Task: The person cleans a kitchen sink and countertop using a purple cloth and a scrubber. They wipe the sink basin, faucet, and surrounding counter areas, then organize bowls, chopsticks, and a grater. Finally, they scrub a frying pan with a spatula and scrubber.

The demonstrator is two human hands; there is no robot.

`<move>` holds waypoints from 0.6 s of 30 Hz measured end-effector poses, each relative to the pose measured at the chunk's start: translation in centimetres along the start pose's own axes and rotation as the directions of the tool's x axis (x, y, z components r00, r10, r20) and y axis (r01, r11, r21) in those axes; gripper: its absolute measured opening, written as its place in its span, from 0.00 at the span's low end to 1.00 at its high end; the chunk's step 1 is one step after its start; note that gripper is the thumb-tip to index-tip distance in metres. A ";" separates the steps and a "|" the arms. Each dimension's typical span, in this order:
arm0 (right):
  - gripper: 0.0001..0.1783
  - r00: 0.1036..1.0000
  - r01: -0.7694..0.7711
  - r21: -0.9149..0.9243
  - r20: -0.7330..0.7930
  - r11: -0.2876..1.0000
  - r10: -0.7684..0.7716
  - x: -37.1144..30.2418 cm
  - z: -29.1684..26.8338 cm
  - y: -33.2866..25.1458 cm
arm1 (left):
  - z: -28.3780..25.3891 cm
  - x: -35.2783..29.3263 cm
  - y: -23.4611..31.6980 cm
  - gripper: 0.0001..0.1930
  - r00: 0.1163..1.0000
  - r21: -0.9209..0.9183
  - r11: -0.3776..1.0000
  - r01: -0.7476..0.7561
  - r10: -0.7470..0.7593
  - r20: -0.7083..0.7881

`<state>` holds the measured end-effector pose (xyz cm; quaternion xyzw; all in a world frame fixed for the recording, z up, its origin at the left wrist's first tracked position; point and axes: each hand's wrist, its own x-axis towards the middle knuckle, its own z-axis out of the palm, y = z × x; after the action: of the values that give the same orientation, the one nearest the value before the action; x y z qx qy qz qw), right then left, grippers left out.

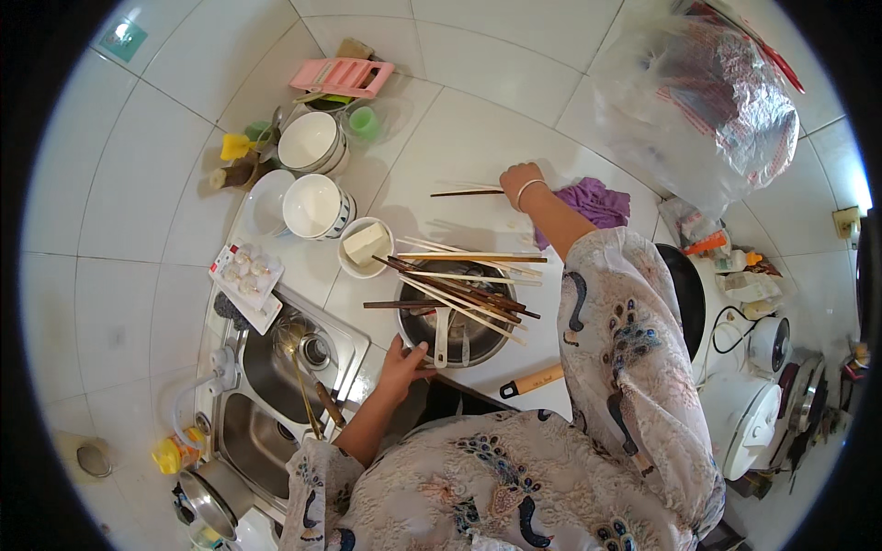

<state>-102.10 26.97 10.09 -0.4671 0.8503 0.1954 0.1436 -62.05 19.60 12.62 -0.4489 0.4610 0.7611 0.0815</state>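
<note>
A dark-bottomed metal bowl [407, 332] stands on the white counter, with many brown and pale chopsticks [459, 292] lying across its top. A white-handled utensil [442, 338] and a slim metal one rest among them. My left hand [402, 369] grips the bowl's near left rim, thumb on the edge. Farther back, my right hand [522, 184] is closed around the ends of a dark and a pale chopstick [467, 193], which point left just over the counter. A crumpled purple cloth [597, 202] lies beside my right wrist.
Left of the bowl stand a small bowl with a white block [365, 246] and stacked white bowls [313, 145]. A steel sink [266, 363] is at the lower left. A wooden handle [533, 380] lies near the front edge; a plastic bag [707, 110] hangs at the upper right.
</note>
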 end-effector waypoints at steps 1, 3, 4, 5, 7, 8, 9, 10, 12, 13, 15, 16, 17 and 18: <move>0.13 1.000 0.008 0.024 -0.015 1.000 -0.008 0.1 0.3 0.1 | -0.2 -0.3 -0.1 0.29 1.000 -0.022 1.000 0.006 -0.006 -0.006; 0.12 0.998 -0.008 0.071 -0.063 0.997 0.013 0.1 0.7 0.0 | -0.9 -0.7 -0.3 0.33 1.000 -0.043 0.999 0.005 -0.005 -0.005; 0.11 0.994 -0.032 0.093 -0.098 0.995 0.041 0.2 0.5 0.0 | -1.3 -0.5 -0.4 0.34 1.000 -0.044 0.999 -0.007 0.007 0.001; 0.11 0.989 -0.056 0.116 -0.132 0.992 0.071 0.2 0.4 -0.1 | -1.5 -0.4 -0.4 0.35 1.000 -0.045 0.999 -0.019 0.019 0.007; 0.12 0.991 -0.042 0.078 -0.121 0.996 0.052 0.1 0.6 -0.1 | -1.5 -0.8 -0.4 0.35 0.999 -0.045 0.998 -0.049 0.048 -0.023; 0.12 0.992 -0.037 0.059 -0.117 0.998 0.044 0.1 0.7 0.0 | -1.5 -1.0 -0.2 0.35 0.997 -0.043 0.997 -0.065 0.064 -0.036; 0.12 0.995 -0.029 0.054 -0.090 0.998 0.034 0.3 0.9 0.2 | -1.5 -1.0 0.0 0.35 0.997 -0.039 0.997 -0.072 0.071 -0.034; 0.12 0.998 -0.020 0.047 -0.062 0.999 0.023 0.7 1.3 0.4 | -1.3 -0.9 0.2 0.35 0.996 -0.036 0.996 -0.079 0.078 -0.031; 0.12 0.994 -0.022 0.067 -0.104 0.998 0.029 0.8 2.3 1.0 | -1.2 -0.7 0.3 0.34 0.996 -0.029 0.996 -0.083 0.083 -0.022; 0.11 0.984 -0.024 0.094 -0.174 0.995 0.041 0.6 2.5 0.9 | -1.3 -0.5 0.2 0.34 0.997 -0.025 0.996 -0.080 0.080 -0.021; 0.11 0.959 -0.023 0.155 -0.275 0.988 0.065 0.1 2.4 1.0 | -1.2 -0.3 0.1 0.34 0.996 -0.025 0.996 -0.083 0.083 -0.012; 0.11 0.951 0.002 0.189 -0.305 0.982 0.057 -1.0 0.3 0.0 | -1.3 -0.6 0.0 0.33 0.996 -0.039 0.996 -0.086 0.085 -0.023; 0.11 0.941 0.011 0.222 -0.333 0.975 0.065 -2.7 -1.8 -0.4 | -1.2 -0.8 0.1 0.33 0.996 -0.046 0.995 -0.088 0.087 -0.018; 0.11 0.967 0.039 0.263 -0.254 0.964 0.030 -5.2 -4.2 -0.8 | -1.3 -0.3 -0.2 0.32 0.991 -0.007 0.991 -0.131 0.131 -0.034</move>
<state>-98.94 28.49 15.85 -0.4666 0.8792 0.0177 0.0945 -60.98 18.76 12.47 -0.4307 0.4872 0.7594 0.0214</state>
